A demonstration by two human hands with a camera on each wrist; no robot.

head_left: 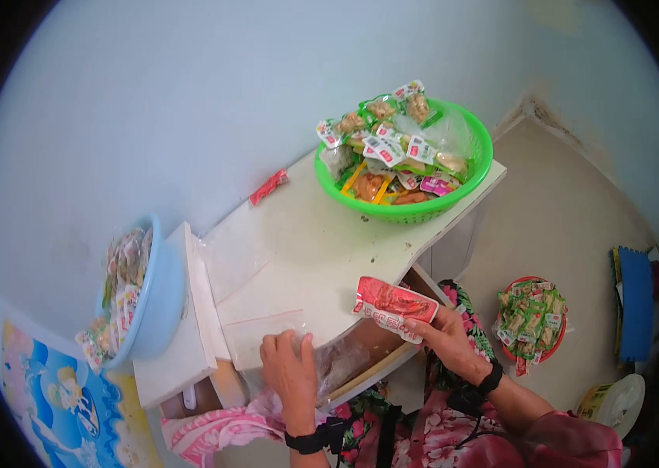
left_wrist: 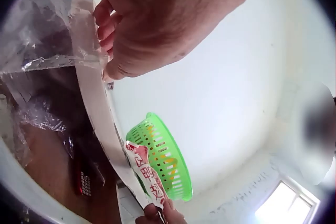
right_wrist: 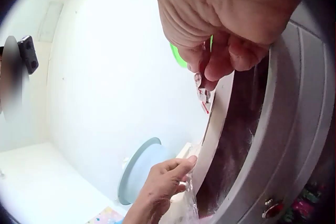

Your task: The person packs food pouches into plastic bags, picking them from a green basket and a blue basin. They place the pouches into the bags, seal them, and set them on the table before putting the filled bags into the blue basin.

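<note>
My right hand [head_left: 455,343] pinches a red and white snack packet [head_left: 396,306] by one end, above the front edge of the white table [head_left: 306,257]. The packet's printed front faces up in the head view. My left hand [head_left: 289,373] is at the table edge, its curled fingers on a clear plastic bag [head_left: 251,334] with a red seal line. In the left wrist view, thin plastic [left_wrist: 44,29] hangs from the edge by those fingers. From the right wrist, the left hand [right_wrist: 160,184] shows thumb and fingers together at the bag; the packet is mostly hidden behind the right fingers.
A green basket [head_left: 484,156] heaped with snack packets stands at the table's far end. A blue basin [head_left: 159,312] of packets is on the left. An open drawer [head_left: 376,370] lies below the edge. A red basket [head_left: 564,331] sits on the floor; another red packet [head_left: 269,187] lies by the wall.
</note>
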